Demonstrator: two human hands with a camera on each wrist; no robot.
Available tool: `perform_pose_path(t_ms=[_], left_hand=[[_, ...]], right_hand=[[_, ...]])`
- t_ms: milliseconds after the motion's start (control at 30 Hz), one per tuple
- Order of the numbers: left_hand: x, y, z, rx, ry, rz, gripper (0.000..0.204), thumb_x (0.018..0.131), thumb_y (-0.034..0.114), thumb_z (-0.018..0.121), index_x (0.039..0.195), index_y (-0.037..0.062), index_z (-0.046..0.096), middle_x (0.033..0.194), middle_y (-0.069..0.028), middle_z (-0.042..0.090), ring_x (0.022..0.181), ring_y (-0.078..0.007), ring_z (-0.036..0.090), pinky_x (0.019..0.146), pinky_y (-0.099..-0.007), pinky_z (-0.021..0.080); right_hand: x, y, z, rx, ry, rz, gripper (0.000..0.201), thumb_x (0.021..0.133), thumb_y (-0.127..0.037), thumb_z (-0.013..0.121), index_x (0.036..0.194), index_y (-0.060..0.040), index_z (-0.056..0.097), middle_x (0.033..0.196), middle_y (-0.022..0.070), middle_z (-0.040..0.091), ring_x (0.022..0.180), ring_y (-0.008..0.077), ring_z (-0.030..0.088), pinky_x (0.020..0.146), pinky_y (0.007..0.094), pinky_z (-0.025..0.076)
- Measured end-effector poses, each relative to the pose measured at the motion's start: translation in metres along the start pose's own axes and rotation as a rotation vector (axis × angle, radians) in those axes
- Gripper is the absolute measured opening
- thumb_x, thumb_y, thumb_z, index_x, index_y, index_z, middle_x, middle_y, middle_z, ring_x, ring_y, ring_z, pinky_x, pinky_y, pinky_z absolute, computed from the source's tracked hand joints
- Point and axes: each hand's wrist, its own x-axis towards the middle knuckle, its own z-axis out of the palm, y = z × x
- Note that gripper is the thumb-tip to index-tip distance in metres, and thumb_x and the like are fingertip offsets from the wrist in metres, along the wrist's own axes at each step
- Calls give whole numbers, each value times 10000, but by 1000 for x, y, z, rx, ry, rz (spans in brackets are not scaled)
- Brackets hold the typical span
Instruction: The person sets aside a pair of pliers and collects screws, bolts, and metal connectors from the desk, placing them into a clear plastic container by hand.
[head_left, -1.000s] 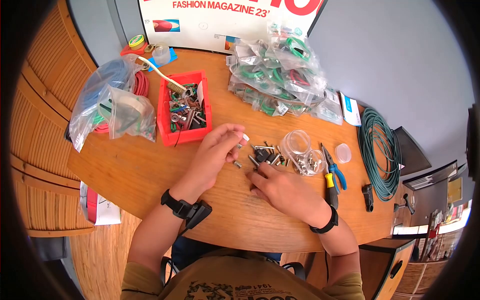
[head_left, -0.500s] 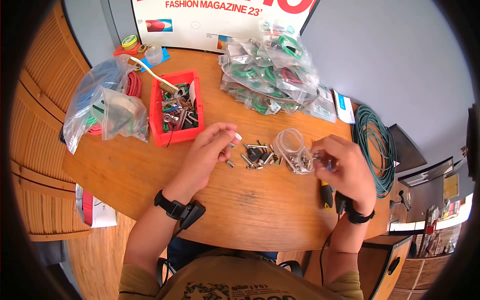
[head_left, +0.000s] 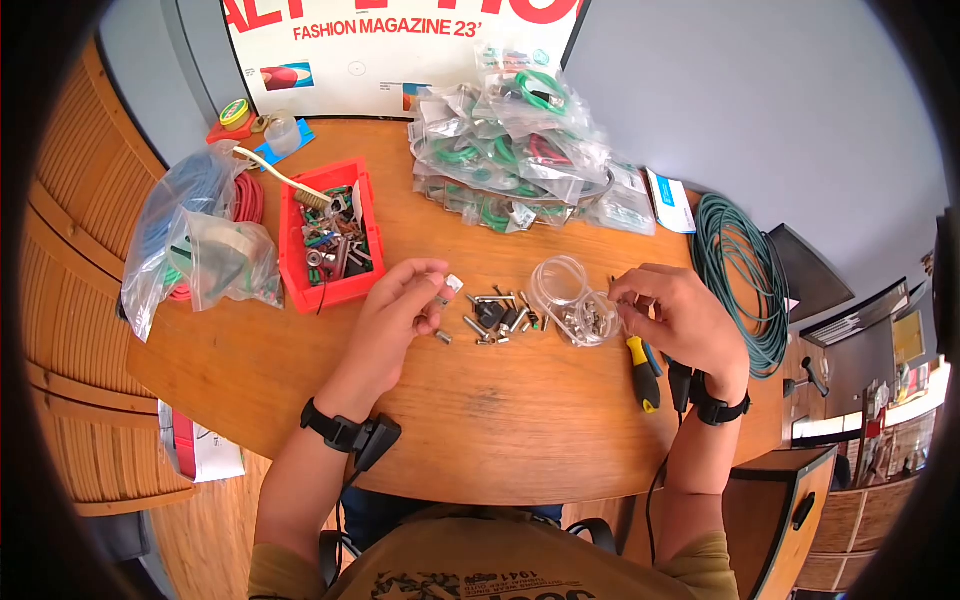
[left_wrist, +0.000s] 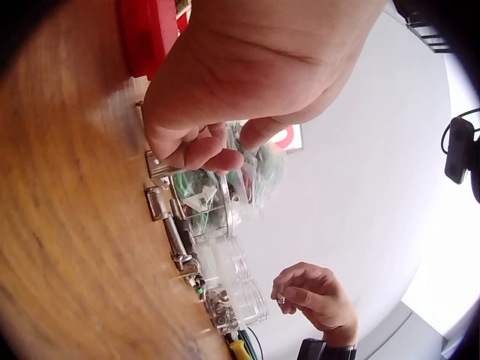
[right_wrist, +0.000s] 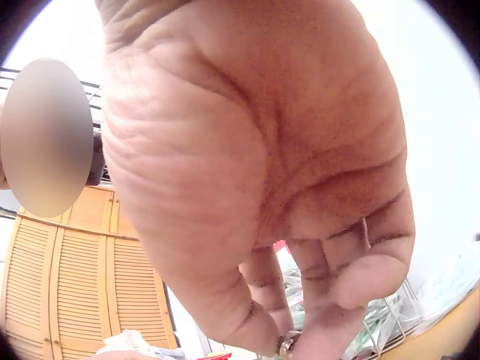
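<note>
My left hand (head_left: 400, 310) is raised above the table with its fingers curled, pinching a small white piece (head_left: 455, 284); its exact kind is too small to tell. To the right, my right hand (head_left: 690, 318) hovers beside a clear plastic container (head_left: 548, 277) of joined round cups, one with small metal parts (head_left: 592, 322) in it. Between the thumb and fingertips of that hand is a small shiny metal piece (right_wrist: 286, 346), also visible in the left wrist view. A loose pile of metal pins and black parts (head_left: 490, 315) lies between the hands.
Behind my left hand stands a red bin (head_left: 290, 275) of mixed small parts with a brush (head_left: 285, 178) across it. Bagged green cables (head_left: 510, 160) are heaped at the back. Pliers (head_left: 643, 375) lie under my right hand, near a coil of green cable (head_left: 712, 270).
My right hand has gone from the loose pile rightward to the container's right side, turning and lifting above the pliers. My left hand stays nearly in place with the white piece.
</note>
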Motion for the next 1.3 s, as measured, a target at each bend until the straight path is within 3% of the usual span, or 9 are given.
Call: perform_pose_path(t_ms=[267,467,533,667,833,933,1167,1267,1300], left_hand=[[0,0,0,-21,-3,14,281,1166,223,660,1392,59,689,1099,-44,719,817,-70,568,731,-236,443],[-1,0,0,-19,1,7,288,1162,227,668,1395,58,685,1100,-47,719,817,-70,568,727,-238,441],[-1,0,0,-24,-9,13,289,1162,227,667,1395,56,683,1102,-50,718,816,-72,562,727,-240,439],[-1,0,0,-26,-6,10,290,1163,228,666,1394,55,682,1103,-52,717,815,-74,556,730,-241,438],[-1,1,1,-17,3,7,289,1162,228,668,1392,55,682,1104,-55,719,814,-77,557,733,-242,438],[-2,2,1,-25,5,4,288,1163,229,667,1393,57,682,1103,-53,723,816,-74,562,733,-241,441],[0,0,0,-24,-16,17,287,1163,230,667,1393,58,684,1097,-47,727,816,-68,564,735,-237,445],[0,0,0,-27,-8,17,287,1162,229,668,1392,57,684,1099,-48,727,815,-69,564,733,-236,444],[0,0,0,-26,-10,18,288,1162,229,667,1392,56,683,1101,-48,726,815,-69,564,733,-235,444]], right_hand=[[2,-10,7,-51,57,15,176,951,-30,805,1118,-1,757,1013,156,759,829,341,776,752,453,607],[4,-19,14,-103,-71,31,247,911,-91,878,1121,-38,760,1006,150,749,904,357,770,765,470,599],[4,-15,21,-272,-77,-19,245,890,-120,897,1080,-45,761,1001,143,749,928,372,761,771,497,592],[7,-8,29,-267,-103,6,205,896,-140,889,1020,-38,761,1007,143,754,909,394,753,768,520,587],[12,-3,38,-357,46,77,130,918,-135,845,907,-37,761,957,135,757,892,409,754,758,513,590],[9,-4,34,-413,12,81,126,909,-126,841,884,-37,757,940,134,757,890,406,756,764,512,591],[3,-12,27,-399,-37,80,119,894,-116,857,909,-42,766,957,142,753,903,406,758,778,515,584],[4,-25,29,-452,1,77,149,904,-127,863,975,-36,768,988,155,752,921,407,762,791,522,588],[5,-28,32,-355,20,51,178,909,-118,862,1017,-24,757,997,165,747,932,415,763,802,529,594]])
